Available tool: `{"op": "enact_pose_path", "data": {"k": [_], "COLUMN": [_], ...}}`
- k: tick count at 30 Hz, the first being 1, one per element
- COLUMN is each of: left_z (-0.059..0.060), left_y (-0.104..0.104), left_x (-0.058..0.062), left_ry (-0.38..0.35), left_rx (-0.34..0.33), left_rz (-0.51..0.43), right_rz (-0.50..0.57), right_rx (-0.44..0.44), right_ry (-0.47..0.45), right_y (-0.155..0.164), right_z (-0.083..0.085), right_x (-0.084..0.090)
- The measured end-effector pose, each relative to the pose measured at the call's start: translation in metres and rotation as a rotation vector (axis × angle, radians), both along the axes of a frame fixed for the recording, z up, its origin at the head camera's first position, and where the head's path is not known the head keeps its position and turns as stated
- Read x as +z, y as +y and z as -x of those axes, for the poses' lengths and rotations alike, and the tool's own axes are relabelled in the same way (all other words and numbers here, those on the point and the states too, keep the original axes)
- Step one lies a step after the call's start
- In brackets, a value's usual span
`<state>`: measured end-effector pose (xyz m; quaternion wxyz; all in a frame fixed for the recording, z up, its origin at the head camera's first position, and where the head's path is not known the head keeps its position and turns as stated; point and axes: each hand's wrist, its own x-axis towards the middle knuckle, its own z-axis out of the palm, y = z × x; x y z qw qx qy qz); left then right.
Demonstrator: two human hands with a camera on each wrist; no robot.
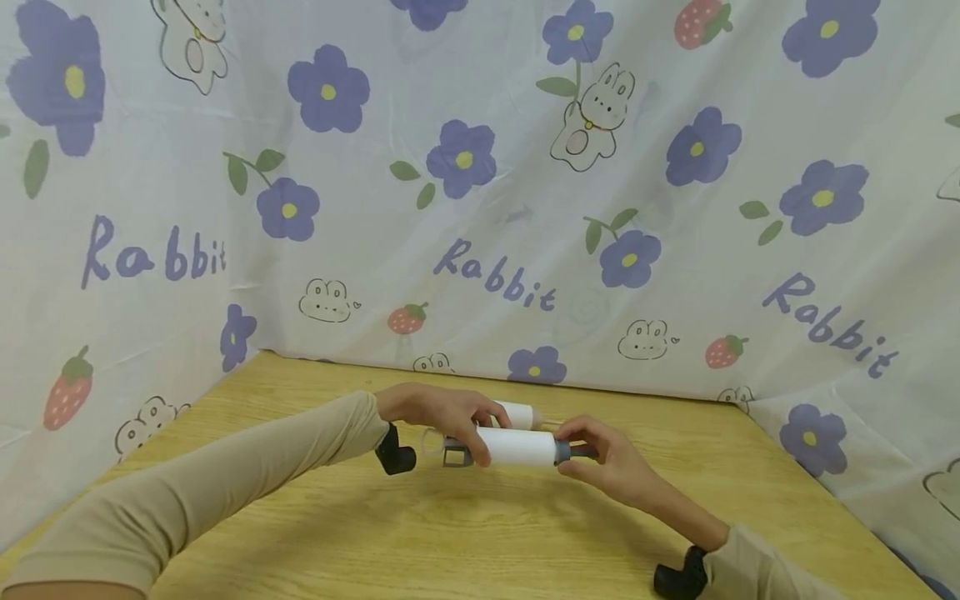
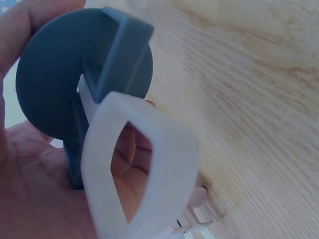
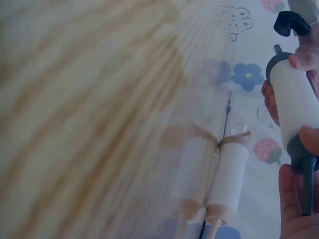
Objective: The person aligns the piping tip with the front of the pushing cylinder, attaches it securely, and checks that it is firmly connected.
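Observation:
Between both hands is a white cylinder (image 1: 517, 447) with dark grey end pieces, lying roughly level over the table. My left hand (image 1: 446, 408) grips its left end, thumb on the near side. There the left wrist view shows a round grey cap (image 2: 47, 84) with a bracket and a white loop (image 2: 174, 159). My right hand (image 1: 611, 458) pinches the grey cap and stem (image 3: 308, 189) at the other end. Just behind lies a second white cylinder (image 3: 229, 174) with beige-pink ends, partly hidden by the left hand in the head view.
The pale wooden table (image 1: 480, 533) ends at a white printed curtain (image 1: 480, 208) at the back and sides. Black wrist-worn pieces (image 1: 393, 454) sit on both wrists. Beside the second cylinder, a blurred double of it shows in the right wrist view, perhaps a reflection.

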<state>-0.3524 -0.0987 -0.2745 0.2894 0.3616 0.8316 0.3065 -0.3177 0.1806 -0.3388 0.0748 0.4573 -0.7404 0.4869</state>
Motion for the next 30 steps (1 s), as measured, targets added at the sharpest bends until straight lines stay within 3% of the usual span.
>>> {"op": "enact_pose_path", "data": {"k": [5, 10, 16, 19, 22, 25, 30], "left_z": [0.000, -0.002, -0.002, -0.002, -0.001, -0.002, -0.001], "left_y": [0.001, 0.003, 0.006, 0.006, 0.006, 0.005, 0.003], "left_x": [-0.001, 0.003, 0.008, 0.008, 0.008, 0.007, 0.009], "left_ry": [-0.013, 0.015, 0.047, 0.046, 0.029, 0.012, 0.010], "left_rx": [-0.012, -0.016, -0.015, -0.008, -0.003, -0.009, -0.011], "left_rz": [-0.001, -0.003, 0.009, 0.013, 0.012, 0.006, -0.003], "right_rz": [-0.032, -0.029, 0.037, 0.040, 0.013, -0.001, 0.010], "right_rx": [-0.047, -0.061, 0.039, 0.061, 0.029, -0.032, -0.052], "right_ry": [-0.150, -0.384, -0.680, -0.770, -0.790, -0.729, -0.411], "right_y": [0.002, 0.006, 0.008, 0.007, 0.007, 0.008, 0.012], "right_z": [-0.002, 0.000, 0.004, 0.005, 0.005, 0.005, -0.001], "right_x": [0.001, 0.007, 0.012, 0.012, 0.012, 0.014, 0.017]}}
